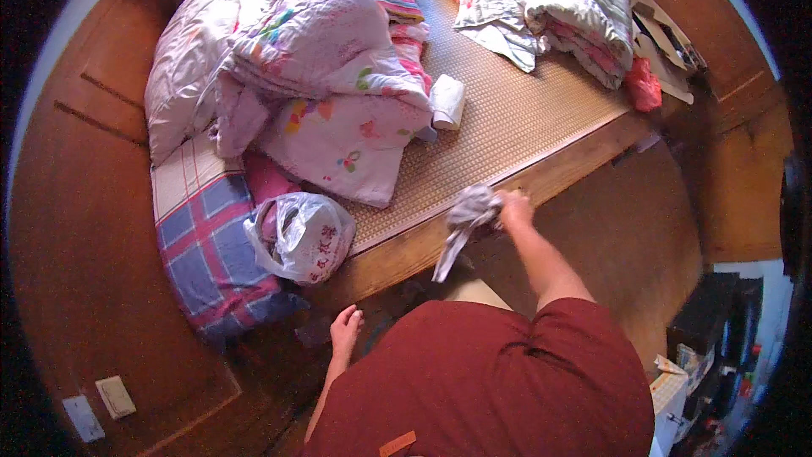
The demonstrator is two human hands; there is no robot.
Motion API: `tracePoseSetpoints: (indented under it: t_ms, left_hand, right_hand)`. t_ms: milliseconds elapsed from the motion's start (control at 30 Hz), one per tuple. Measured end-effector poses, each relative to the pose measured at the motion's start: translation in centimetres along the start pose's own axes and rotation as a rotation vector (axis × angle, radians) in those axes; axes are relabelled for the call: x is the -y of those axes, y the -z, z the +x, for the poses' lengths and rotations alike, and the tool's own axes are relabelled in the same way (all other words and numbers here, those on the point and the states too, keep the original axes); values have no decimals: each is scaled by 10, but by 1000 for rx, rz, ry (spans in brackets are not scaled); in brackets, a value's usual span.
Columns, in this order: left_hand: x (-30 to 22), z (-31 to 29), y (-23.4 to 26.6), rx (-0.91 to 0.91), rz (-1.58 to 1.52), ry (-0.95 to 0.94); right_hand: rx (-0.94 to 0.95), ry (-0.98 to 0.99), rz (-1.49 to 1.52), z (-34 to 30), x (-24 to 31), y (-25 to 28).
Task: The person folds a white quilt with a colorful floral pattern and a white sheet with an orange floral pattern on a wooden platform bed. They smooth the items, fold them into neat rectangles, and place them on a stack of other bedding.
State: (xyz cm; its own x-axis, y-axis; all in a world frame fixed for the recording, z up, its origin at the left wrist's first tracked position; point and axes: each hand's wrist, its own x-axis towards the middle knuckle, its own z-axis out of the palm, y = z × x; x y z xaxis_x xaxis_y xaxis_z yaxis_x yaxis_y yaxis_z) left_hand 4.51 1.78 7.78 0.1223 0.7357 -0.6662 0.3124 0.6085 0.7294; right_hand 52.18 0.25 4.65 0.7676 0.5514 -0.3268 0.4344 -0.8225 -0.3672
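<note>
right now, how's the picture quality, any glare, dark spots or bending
In the head view, the woven mat looks palest toward its top end; in the head view, the area under the wooden bed edge, near the left hand, is dark; also in the head view, the wood wall panels bow and the corners go black.

Somebody's home, bedroom by look of it from where I stand. Bed (584, 156) with woven mat (516, 110) on top, plain wooden edge (397, 258) along near side. Flower-printed quilt (330, 42) heaped at left, puffy pale bedding (186, 63) beside it, blue-and-red plaid blanket (211, 241) below them. Folded quilt (584, 4) at far right, crumpled light fabrics (495, 4), clothes or linen, next to it. White roll (447, 101), seemingly toilet paper, lies on mat; plastic bag (326, 237) sits against plaid blanket. Brown wood panelling (76, 203) at left, with two small pale plates (115, 397), perhaps switches.
</note>
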Motion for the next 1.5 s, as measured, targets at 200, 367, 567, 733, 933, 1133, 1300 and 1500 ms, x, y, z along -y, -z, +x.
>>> tracePoseSetpoints:
  t_ms: [200,367,567,733,933,1133,1300,1500]
  left_hand:
    - [-10,-6,-16,-32,17,47]
    - [-39,16,-61,-5,254,-55]
    - [-81,51,-147,96,266,-40]
    - [-110,48,-199,110,359,-103]
    - [-115,31,-209,33,496,-102]
    - [-110,51,-205,70,388,-143]
    - [-144,58,-195,-54,586,-294]
    - [-115,72,-163,-169,447,-338]
  right_hand:
    - [-123,173,108,-2,37,-16]
    - [244,916,-70,-57,109,-64]
    - [250,738,-21,67,52,-9]
    - [-114,436,-131,193,-61,64]
    - [-187,-12,-224,249,-86,120]
    - [45,576,-281,145,-3,45]
    - [290,823,-207,122,29,38]
    - [288,249,-616,196,-18,112]
